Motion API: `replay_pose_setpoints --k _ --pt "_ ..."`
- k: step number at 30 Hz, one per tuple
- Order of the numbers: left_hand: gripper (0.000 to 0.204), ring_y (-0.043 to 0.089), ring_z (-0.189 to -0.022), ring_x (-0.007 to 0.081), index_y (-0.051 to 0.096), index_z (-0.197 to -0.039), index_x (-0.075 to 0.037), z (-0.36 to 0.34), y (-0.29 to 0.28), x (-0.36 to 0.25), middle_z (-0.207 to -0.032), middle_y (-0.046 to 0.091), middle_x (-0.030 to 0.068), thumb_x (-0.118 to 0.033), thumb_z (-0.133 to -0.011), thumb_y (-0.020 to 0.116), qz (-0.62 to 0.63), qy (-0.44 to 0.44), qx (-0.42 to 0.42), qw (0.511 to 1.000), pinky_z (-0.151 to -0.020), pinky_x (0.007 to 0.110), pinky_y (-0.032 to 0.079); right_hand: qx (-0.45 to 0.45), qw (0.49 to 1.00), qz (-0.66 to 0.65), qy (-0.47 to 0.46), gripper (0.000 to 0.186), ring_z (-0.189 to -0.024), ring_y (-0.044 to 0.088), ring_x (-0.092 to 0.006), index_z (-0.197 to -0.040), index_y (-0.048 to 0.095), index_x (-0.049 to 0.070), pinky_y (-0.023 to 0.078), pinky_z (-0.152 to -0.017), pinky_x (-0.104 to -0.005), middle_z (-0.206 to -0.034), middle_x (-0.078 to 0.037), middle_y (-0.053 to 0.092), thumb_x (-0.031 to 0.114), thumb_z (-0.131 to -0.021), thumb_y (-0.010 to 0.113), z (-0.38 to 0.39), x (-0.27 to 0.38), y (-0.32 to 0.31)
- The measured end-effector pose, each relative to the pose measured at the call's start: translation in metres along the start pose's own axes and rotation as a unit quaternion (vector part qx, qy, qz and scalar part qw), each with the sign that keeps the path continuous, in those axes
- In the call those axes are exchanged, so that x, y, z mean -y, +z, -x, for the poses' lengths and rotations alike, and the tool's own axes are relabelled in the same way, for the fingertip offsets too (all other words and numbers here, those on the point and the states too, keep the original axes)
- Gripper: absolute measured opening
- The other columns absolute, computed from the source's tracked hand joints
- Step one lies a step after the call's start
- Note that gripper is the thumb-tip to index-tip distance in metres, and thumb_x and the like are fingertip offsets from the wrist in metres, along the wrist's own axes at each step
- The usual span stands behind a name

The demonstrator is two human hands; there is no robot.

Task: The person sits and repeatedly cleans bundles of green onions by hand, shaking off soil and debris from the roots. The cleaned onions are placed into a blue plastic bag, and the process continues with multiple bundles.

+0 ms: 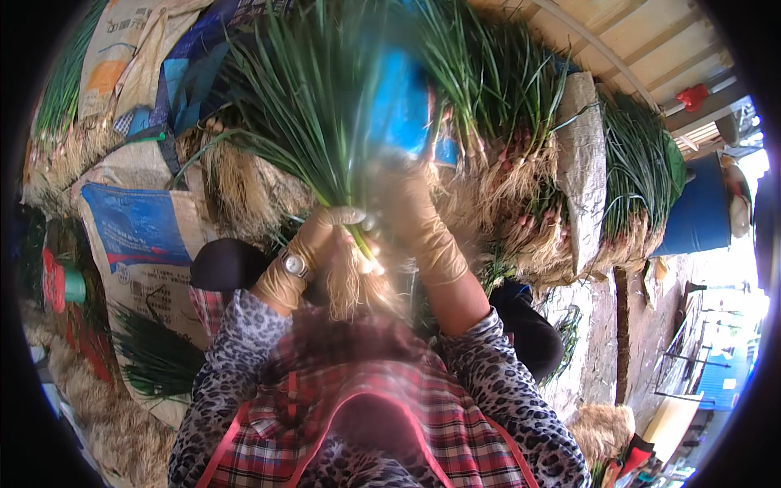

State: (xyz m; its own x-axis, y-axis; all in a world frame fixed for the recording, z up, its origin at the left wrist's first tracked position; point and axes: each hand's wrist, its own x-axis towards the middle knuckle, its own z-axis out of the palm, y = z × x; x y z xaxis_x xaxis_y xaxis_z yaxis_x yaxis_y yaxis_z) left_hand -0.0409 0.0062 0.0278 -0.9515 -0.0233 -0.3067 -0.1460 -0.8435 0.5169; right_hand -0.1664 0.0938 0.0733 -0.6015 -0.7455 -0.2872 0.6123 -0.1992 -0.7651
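Observation:
My gloved left hand (pixel 340 228), with a watch at the wrist, is closed round a bunch of green onions (pixel 325 146) just above the white bulbs. Their long leaves rise upward and the pale roots (pixel 350 289) hang below. My gloved right hand (pixel 403 191) is beside the bunch, to the right, in front of blue plastic (pixel 399 106); a blurred patch over the middle of the picture hides its fingers and whether it holds anything.
More onions with roots (pixel 512 187) lie along the top and at both sides, among printed sacks (pixel 134 224) and a pale sack strip (pixel 582 130). A blue barrel (pixel 695 203) stands right. A green and red container (pixel 65 281) sits left. Dark padded shapes (pixel 529 342) flank my forearms.

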Motion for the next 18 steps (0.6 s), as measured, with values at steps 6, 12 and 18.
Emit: replay_pose_setpoints --k 6,12,18 --pt "0.018 0.046 -0.074 0.0177 0.053 -0.083 -0.007 0.014 0.016 -0.01 -0.076 0.049 0.0033 -0.019 -0.08 0.066 0.074 0.06 0.119 0.988 -0.077 0.035 0.046 -0.133 0.968 0.213 0.016 0.031 -0.096 0.062 -0.0213 -0.12 0.058 0.004 0.053 -0.084 -0.0297 -0.111 -0.012 0.064 0.012 -0.09 0.059 -0.01 -0.006 -0.094" --pt "0.019 0.056 -0.087 0.0222 0.054 -0.09 -0.006 0.005 0.006 0.002 -0.084 0.053 0.0051 -0.016 -0.081 0.066 -0.013 0.074 0.056 0.996 -0.068 0.038 0.053 0.12 0.962 0.246 -0.018 0.028 -0.092 0.055 -0.0223 -0.113 0.056 0.006 0.048 -0.086 -0.0343 -0.102 -0.009 0.058 0.025 -0.091 0.053 0.087 -0.021 -0.068" --pt "0.03 0.048 -0.071 0.0157 0.055 -0.106 -0.008 0.024 0.029 -0.044 -0.072 0.047 -0.0009 -0.017 -0.081 0.069 0.061 0.237 0.191 0.95 -0.079 0.036 0.049 -0.023 0.514 -0.818 0.257 0.032 -0.098 0.06 -0.0184 -0.115 0.062 0.001 0.051 -0.082 -0.0302 -0.11 -0.009 0.064 0.007 -0.084 0.061 0.153 0.031 -0.097"
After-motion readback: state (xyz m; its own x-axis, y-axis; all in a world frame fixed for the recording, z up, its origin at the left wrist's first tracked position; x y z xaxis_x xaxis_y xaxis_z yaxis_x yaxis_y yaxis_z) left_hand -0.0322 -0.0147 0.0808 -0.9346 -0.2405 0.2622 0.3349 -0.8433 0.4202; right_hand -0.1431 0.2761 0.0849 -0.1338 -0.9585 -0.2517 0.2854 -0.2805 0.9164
